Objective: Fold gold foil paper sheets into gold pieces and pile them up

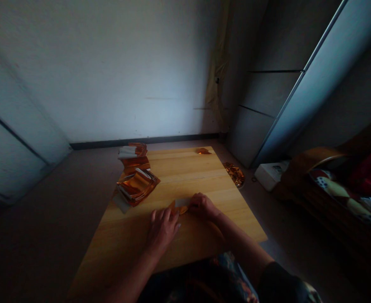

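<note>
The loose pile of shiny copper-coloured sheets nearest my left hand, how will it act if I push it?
The pile of shiny copper-coloured sheets would probably spread rather than move as one block, since its layers lie fanned and uneven. The sheets look thin, so each is likely light and floppy.

From between the left hand (163,230) and right hand (202,206), bare tabletop (185,168) opens at 12 o'clock toward the far edge, with a small foil piece (204,151) at 1. The foil stack (137,185) at 10 and farther sheets (133,151) at 11 block that side. Bare wood also lies at 2; the right forearm (244,242) bars 4.
</note>
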